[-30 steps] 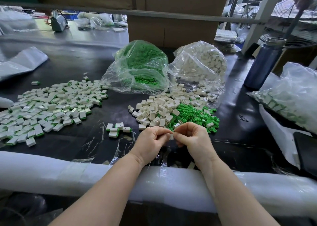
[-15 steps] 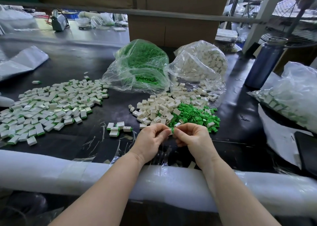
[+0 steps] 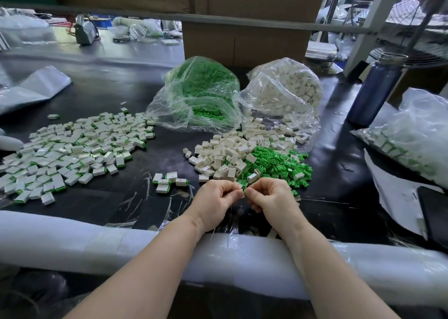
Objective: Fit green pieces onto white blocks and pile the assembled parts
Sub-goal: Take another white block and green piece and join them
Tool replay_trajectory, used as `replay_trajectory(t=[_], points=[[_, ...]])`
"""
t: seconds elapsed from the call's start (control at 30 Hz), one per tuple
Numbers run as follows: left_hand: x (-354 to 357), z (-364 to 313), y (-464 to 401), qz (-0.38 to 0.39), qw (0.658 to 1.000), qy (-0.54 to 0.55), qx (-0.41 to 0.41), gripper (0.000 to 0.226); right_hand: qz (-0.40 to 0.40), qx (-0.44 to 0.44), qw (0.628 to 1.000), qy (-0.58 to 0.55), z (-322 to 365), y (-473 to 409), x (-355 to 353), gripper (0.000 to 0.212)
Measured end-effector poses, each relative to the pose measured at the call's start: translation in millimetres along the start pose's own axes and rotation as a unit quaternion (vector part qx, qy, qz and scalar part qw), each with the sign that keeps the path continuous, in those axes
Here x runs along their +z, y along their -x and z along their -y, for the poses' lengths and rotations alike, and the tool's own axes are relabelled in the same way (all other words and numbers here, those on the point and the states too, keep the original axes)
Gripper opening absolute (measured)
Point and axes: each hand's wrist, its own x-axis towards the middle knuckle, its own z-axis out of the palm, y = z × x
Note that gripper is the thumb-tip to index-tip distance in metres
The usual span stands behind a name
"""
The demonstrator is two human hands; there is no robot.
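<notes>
— Hands? Left hand [image 3: 213, 203] and right hand [image 3: 270, 201] met fingertip to fingertip, pinched on one small white block [image 3: 241, 192] over the black table [image 3: 322, 173].

— And the rest?

— Assembled parts [image 3: 70, 149] lay piled far left; loose green pieces [image 3: 278, 163] just beyond.

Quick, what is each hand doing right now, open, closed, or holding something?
Left hand: closed, fingertips pinching a small white block.
Right hand: closed, pinching a small piece against that block; the piece is too hidden to name.
</notes>
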Motion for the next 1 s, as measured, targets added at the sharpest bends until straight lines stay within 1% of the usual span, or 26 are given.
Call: replay_trajectory(t=[0.17,0.33,0.5,0.63,0.73,0.77,0.87,0.9,1.0], points=[[0.6,-1.5,0.2,0.006,0.999,-0.039,0.008,0.012,0.021,0.007,1.0,0.016,-0.1,-0.3,-2.1,0.02],[0.2,-1.4,0.3,0.012,0.999,-0.04,0.012,0.012,0.025,0.006,1.0,0.011,-0.1,-0.8,-2.8,0.021],[2.4,-1.9,-1.6,-0.011,1.0,0.001,0.008,0.016,-0.022,-0.032,0.999,-0.023,-0.3,-0.5,1.7,0.012],[5.8,-1.1,-2.5,-0.011,0.999,0.02,0.025,0.011,-0.038,-0.033,0.996,-0.075,-0.6,-0.3,0.9,0.015],[5.3,0.6,-2.0,-0.019,0.999,-0.017,0.039,0.023,-0.052,-0.029,0.995,-0.08,-1.1,-0.5,0.7,0.013],[5.0,1.3,-2.4,-0.025,0.999,-0.024,0.041,0.023,-0.049,-0.028,0.995,-0.082,-1.1,-0.5,0.4,0.012],[4.6,1.6,-3.9,-0.037,0.999,0.005,0.026,0.007,-0.035,-0.022,0.993,-0.107,-1.0,-0.2,-1.5,0.012],[4.2,1.8,-4.3,-0.04,0.999,0.002,0.024,0.005,-0.033,-0.022,0.993,-0.108,-1.1,-0.4,-1.8,0.012],[4.0,3.5,-4.9,-0.042,0.999,-0.01,0.024,0.01,-0.033,-0.02,0.995,-0.091,-1.8,-1.6,-0.4,0.012]])
